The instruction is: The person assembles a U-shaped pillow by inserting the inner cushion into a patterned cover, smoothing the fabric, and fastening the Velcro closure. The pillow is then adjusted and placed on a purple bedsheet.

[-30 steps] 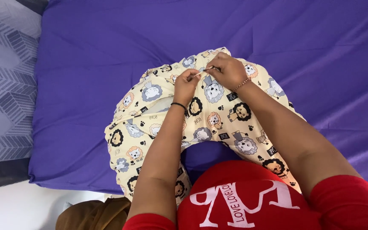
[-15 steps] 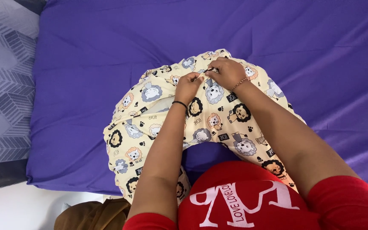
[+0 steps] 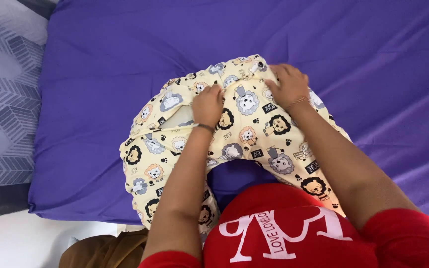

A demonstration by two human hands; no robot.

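Note:
A curved, horseshoe-shaped cushion (image 3: 254, 134) in a pale yellow cover printed with cartoon lions and zebras lies on a purple bedsheet (image 3: 125, 64). My left hand (image 3: 208, 105) pinches the cover fabric near the top of the curve, beside an open slit that shows the white inner pillow (image 3: 175, 119). My right hand (image 3: 287, 85) rests flat on the far top of the cushion, fingers spread on the fabric. Both wrists wear thin bracelets. My red shirt fills the lower edge.
The purple sheet covers a mattress across most of the view. A grey patterned pillow (image 3: 3, 99) lies at the left. A white floor strip (image 3: 31, 243) and a brown object (image 3: 100, 250) show at the bottom left.
My right hand has moved apart from the left, from pinching the fabric beside it to lying flat on the far top of the cushion. The left hand keeps its pinch.

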